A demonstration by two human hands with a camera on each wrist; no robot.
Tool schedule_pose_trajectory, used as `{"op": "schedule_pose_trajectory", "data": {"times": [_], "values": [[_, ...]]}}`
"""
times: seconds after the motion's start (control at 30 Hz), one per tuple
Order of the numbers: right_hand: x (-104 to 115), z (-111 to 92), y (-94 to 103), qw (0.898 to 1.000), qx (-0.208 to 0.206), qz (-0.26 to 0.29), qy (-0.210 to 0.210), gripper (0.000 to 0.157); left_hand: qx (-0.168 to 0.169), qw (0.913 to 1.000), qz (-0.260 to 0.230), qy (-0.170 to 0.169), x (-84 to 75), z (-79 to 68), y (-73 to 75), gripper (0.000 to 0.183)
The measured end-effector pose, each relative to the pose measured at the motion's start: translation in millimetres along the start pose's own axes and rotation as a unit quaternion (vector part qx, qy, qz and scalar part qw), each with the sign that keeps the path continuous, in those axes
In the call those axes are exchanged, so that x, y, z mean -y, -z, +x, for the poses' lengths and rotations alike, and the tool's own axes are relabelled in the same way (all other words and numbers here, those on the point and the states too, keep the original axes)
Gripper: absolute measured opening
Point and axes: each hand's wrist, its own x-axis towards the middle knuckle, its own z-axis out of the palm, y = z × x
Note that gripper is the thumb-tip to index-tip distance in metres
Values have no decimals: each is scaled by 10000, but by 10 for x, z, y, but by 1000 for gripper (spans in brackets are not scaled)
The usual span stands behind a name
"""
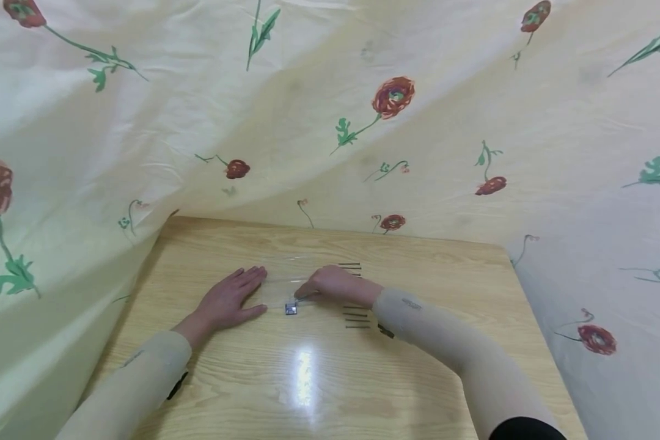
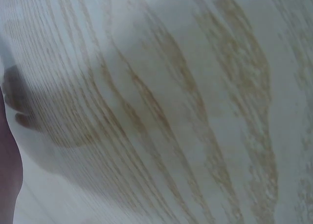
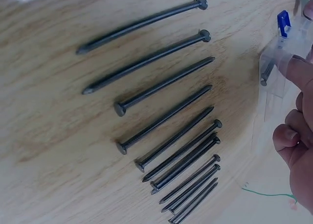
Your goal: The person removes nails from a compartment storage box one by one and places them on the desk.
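Observation:
A clear plastic box (image 1: 277, 287) lies on the table, its outline faint, with a blue latch (image 3: 283, 23) at its front edge. My left hand (image 1: 228, 300) rests at the box's left side, fingers straight and thumb spread. Over the box's right part bends my right hand (image 1: 330, 284), one finger (image 3: 299, 71) reaching into the clear plastic. Beside that fingertip is a dark nail (image 3: 267, 73); whether the fingers pinch it is hidden. Several loose nails (image 3: 166, 116) of differing lengths lie in a row right of the box, below my right wrist.
The wood-grain table (image 1: 225, 391) carries a bright light reflection (image 1: 304, 377) near its middle. Flowered cloth (image 1: 308, 122) hangs behind the table and along both sides. In the left wrist view, mostly shaded table surface (image 2: 156, 111) shows.

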Motion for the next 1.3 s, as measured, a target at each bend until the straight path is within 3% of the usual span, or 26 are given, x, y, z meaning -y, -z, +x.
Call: {"op": "schedule_pose_trajectory", "data": {"times": [0.6, 0.93, 1.3], "values": [[-13, 90, -32, 9998, 52, -13, -193, 17, 87, 9996, -223, 137, -16, 19, 44, 87], [18, 197, -30, 9970, 382, -634, -223, 9, 41, 9997, -221, 119, 2, 20, 27, 86], [74, 224, -5, 9946, 607, -764, -348, 10, 0, 9999, -142, 21, 10, 12, 31, 86]]}}
